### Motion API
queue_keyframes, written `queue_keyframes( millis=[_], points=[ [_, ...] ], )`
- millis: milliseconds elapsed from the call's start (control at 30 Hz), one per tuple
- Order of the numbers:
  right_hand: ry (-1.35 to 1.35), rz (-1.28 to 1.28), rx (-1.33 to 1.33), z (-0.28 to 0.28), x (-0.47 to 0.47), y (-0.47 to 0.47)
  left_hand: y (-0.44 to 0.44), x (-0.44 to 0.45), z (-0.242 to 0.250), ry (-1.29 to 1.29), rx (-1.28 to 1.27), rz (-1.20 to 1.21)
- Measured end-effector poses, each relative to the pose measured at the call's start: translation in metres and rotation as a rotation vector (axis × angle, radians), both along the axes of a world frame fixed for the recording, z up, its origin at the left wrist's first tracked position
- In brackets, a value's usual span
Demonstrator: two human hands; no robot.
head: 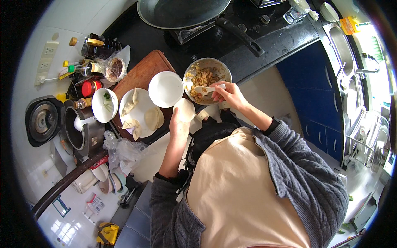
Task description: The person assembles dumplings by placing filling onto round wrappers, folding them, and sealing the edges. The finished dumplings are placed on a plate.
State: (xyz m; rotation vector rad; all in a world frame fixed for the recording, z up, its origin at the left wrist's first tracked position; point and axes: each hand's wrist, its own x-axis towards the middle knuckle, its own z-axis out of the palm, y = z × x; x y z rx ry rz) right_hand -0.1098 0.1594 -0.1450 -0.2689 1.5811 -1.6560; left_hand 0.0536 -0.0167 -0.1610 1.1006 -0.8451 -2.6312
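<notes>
My left hand [179, 126] holds a round, flat dumpling wrapper [185, 110], its pale face bare. In my right hand [230, 94] is a white spoon [204, 89], its bowl down at a chopped filling [204, 76] inside a metal bowl [229, 73]. Left of that bowl stands a white bowl [166, 89] at the edge of a wooden cutting board [152, 63]. On the board a white plate [141, 108] carries a stack of wrappers [154, 119] and several folded dumplings [131, 104].
A black frying pan [186, 12] sits on the stove, its handle [242, 37] reaching over the counter. Bottles [99, 46] and a white bowl with green scallion [104, 105] line the left side, beside an open rice cooker [83, 130]. A sink [342, 46] is at the far right.
</notes>
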Motion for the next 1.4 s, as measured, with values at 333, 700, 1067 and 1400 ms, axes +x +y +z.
queue_keyframes(
  millis=[333,700,1067,1400],
  points=[
    [-0.001,0.067,-0.082,0.02,-0.006,0.002,0.019,-0.033,0.008,0.209,0.063,0.033],
    [0.703,0.424,-0.115,0.043,0.015,0.002,0.021,-0.02,-0.015,0.045,0.173,0.223],
    [0.753,0.158,-0.007,0.045,0.024,0.01,0.028,-0.013,-0.009,0.013,0.218,0.142],
    [0.648,0.316,-0.067,0.059,0.019,0.009,0.013,0.001,0.016,-0.027,0.362,0.017]
  ],
)
